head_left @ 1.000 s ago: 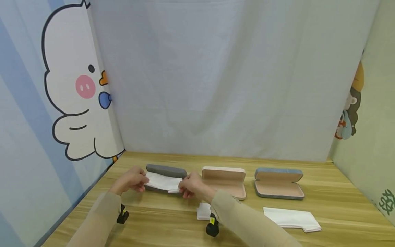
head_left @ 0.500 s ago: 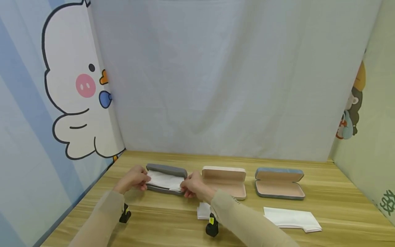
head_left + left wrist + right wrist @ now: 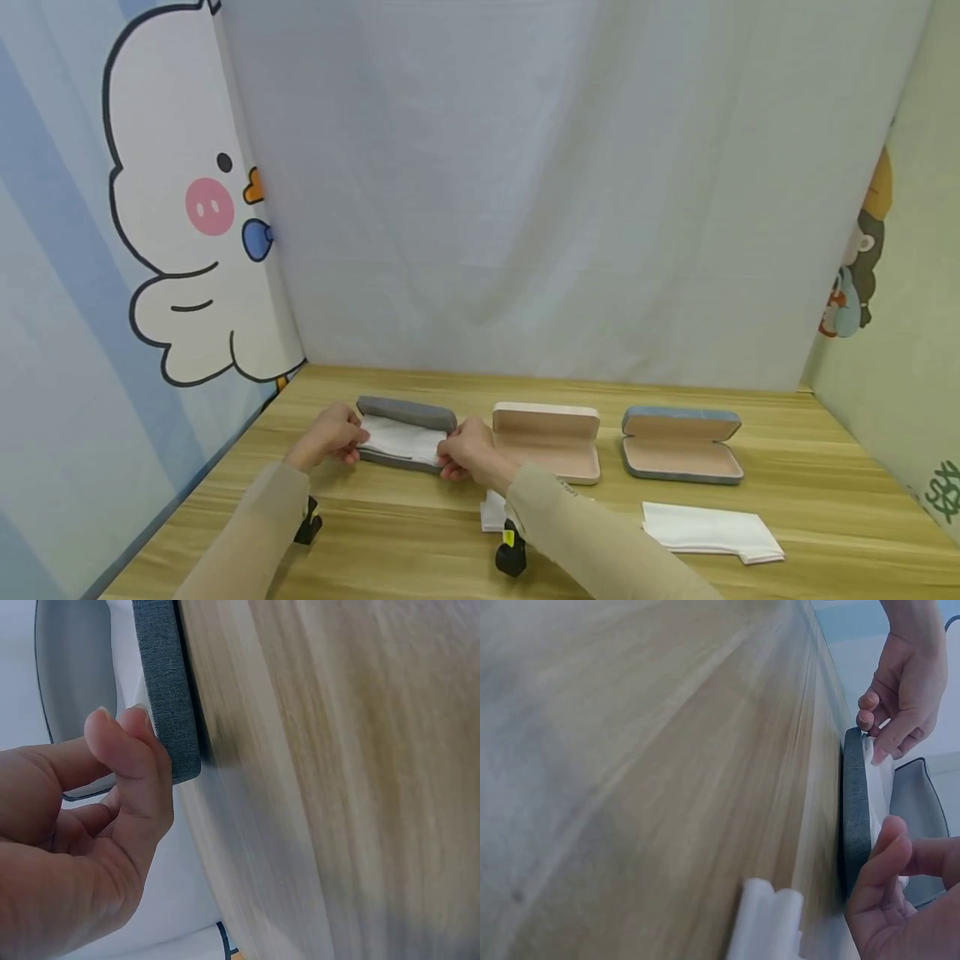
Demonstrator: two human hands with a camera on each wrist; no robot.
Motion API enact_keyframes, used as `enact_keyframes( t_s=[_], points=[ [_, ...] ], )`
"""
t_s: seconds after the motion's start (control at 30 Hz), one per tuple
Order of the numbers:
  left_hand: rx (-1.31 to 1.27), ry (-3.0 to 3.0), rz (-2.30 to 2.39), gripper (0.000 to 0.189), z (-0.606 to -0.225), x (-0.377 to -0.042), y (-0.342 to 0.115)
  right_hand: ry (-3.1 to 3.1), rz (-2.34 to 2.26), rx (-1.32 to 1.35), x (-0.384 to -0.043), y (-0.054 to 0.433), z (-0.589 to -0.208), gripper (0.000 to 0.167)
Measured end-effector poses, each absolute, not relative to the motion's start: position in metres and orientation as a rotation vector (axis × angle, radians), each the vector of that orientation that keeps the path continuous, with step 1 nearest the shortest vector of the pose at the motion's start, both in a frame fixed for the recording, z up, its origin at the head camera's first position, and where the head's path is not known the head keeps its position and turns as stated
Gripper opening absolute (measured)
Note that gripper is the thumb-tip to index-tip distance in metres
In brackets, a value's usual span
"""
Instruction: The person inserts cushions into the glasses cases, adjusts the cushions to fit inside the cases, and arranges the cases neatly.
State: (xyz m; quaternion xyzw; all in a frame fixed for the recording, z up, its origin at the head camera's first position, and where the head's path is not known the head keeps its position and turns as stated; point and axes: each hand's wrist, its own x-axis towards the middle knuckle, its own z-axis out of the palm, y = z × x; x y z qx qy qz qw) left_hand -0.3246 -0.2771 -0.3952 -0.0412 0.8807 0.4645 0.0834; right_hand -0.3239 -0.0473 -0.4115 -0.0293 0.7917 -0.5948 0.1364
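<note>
Nearest, two beige sleeves (image 3: pixel 592 533) reach forward over the wood-grained counter (image 3: pixel 390 542), a small black device (image 3: pixel 512 552) with a yellow mark showing below the right cuff and another below the left. Just beyond the right-hand device, a second white cloth (image 3: pixel 493 512) lies partly hidden under the right sleeve. Well to the right, a third white cloth (image 3: pixel 708 531) lies folded flat, one corner jutting toward the near side.

Farther in, the right hand (image 3: pixel 471 452) pinches the right end of a folded white cloth (image 3: pixel 403 437), while the left hand (image 3: pixel 330 433) pinches its left end. That cloth lies in the lower half of a grey case (image 3: pixel 408 412), whose raised lid stands behind it; in the left wrist view, fingertips bend over the case's end, touching its edge. Right of this stand a cream case (image 3: pixel 551 458) and then a blue-grey case (image 3: pixel 681 460), both opened, showing peach linings.

Behind the counter hangs a pale grey curtain (image 3: pixel 525 192), with a cartoon bird (image 3: pixel 165 150) on the left wall.
</note>
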Motion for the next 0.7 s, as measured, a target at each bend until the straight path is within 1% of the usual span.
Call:
enact_keyframes(
  t_s=[0.07,0.37,0.6,0.7],
  points=[
    [-0.139,2.652,1.37,0.031,-0.396,-0.325,-0.276,2.304,-1.719,-0.086,-0.324,-0.047,-0.412,0.015],
    [-0.163,2.784,1.237,0.031,-0.402,-0.328,-0.276,2.367,-1.679,-0.124,-0.327,-0.046,-0.414,0.018],
    [-0.164,2.875,1.084,0.016,-0.407,-0.33,-0.28,2.388,-1.653,-0.117,-0.329,-0.047,-0.415,0.018],
    [-0.184,2.869,1.05,0.019,-0.407,-0.331,-0.281,2.403,-1.644,-0.127,-0.329,-0.047,-0.415,0.019]
  ],
)
